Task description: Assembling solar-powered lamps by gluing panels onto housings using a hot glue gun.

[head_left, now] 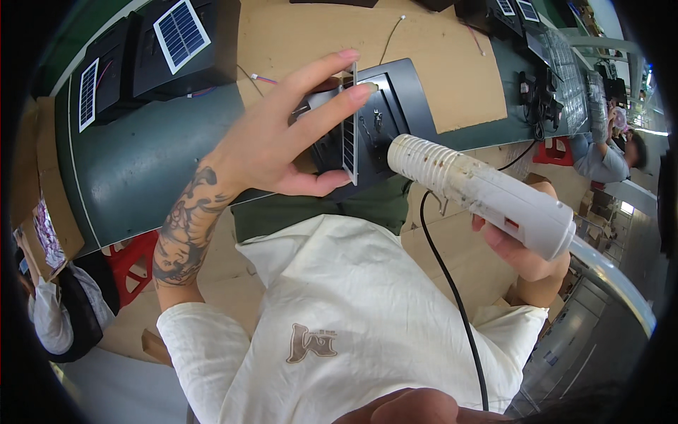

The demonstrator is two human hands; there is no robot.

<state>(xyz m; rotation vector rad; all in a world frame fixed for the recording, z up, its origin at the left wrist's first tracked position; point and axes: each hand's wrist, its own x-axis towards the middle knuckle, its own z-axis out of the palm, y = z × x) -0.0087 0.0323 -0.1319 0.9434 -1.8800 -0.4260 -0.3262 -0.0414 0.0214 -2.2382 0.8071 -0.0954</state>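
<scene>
Left hand [279,138] grips the solar panel [351,145] by opposite edges, apparently so its back faces the white tubular tool [487,194] I see clasped in the right hand [519,253].

White short-sleeved shirt [402,304], brown chest emblem [321,344]

Green table [141,177] | brown cardboard sheet [466,85] | black housings [220,56], left | black cables [540,107], right
</scene>
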